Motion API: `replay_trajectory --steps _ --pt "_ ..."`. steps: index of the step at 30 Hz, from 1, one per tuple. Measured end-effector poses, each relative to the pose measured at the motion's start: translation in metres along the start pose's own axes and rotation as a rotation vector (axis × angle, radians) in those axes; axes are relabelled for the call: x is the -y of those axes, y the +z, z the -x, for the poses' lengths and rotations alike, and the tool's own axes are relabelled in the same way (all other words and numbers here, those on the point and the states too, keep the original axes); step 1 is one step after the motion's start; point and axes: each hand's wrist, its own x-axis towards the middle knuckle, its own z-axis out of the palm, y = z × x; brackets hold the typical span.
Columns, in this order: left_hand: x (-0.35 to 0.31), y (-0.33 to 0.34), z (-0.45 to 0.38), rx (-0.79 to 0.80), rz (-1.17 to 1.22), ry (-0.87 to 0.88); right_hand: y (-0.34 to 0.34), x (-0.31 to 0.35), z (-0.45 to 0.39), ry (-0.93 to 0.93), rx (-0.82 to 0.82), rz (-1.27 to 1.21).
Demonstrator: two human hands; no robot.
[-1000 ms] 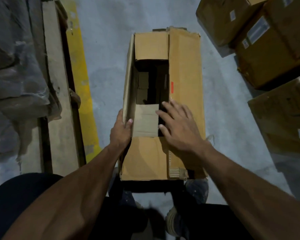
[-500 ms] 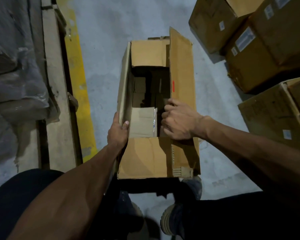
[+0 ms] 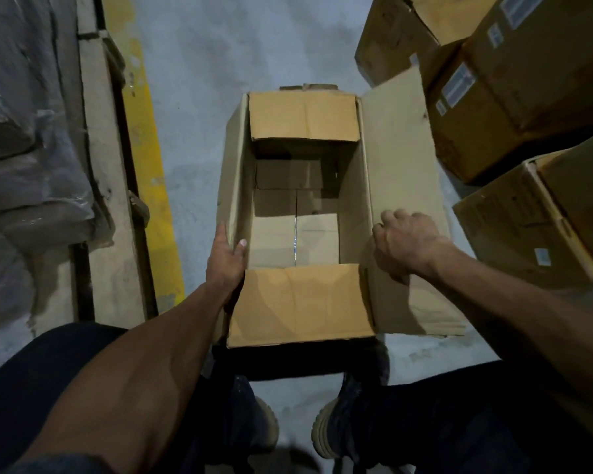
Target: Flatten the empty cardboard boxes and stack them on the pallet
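Dim grey concrete floor (image 3: pixel 199 80) with a yellow painted stripe (image 3: pixel 148 172) beside a pale curb (image 3: pixel 100 165).

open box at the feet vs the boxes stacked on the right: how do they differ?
The open box has its flaps spread and its inside bare; the stacked boxes look mostly closed. The left hand and right hand grip the open box; the stacked boxes are untouched and carry white labels. Both are brown cardboard.

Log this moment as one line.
box: upright, open | left hand: grips left wall | right hand: grips right flap | flattening: not done
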Motion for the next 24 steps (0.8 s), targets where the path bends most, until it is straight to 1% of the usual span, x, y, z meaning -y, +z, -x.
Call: replay_trajectory --steps 5,7,9,12,15,18,21,24 --pt "0.002 0.003 -0.003 -0.012 -0.018 -0.003 0.035 0.015 -0.014 0.204 0.046 -0.446" --pt "0.002 0.005 -0.003 -0.020 -0.023 0.000 0.045 0.026 -0.021 0.281 0.037 -0.637" --pt "0.001 0.006 -0.003 -0.028 -0.019 0.011 0.051 0.036 -0.026 0.386 -0.012 -0.783" --pt "0.001 0.006 -0.002 -0.032 -0.016 0.031 0.056 0.048 -0.035 0.543 -0.055 -0.891" --pt "0.002 0.008 -0.002 -0.040 -0.015 0.036 0.058 0.049 -0.044 0.639 -0.058 -0.980" --pt "-0.004 0.009 -0.008 -0.056 -0.029 0.052 0.059 0.045 -0.054 0.693 -0.087 -1.079" --pt "-0.017 0.007 -0.028 -0.067 -0.042 0.091 0.062 0.038 -0.066 0.739 -0.170 -1.145" --pt "-0.029 0.004 -0.052 -0.096 -0.095 0.098 0.060 0.031 -0.083 0.732 -0.228 -1.174"
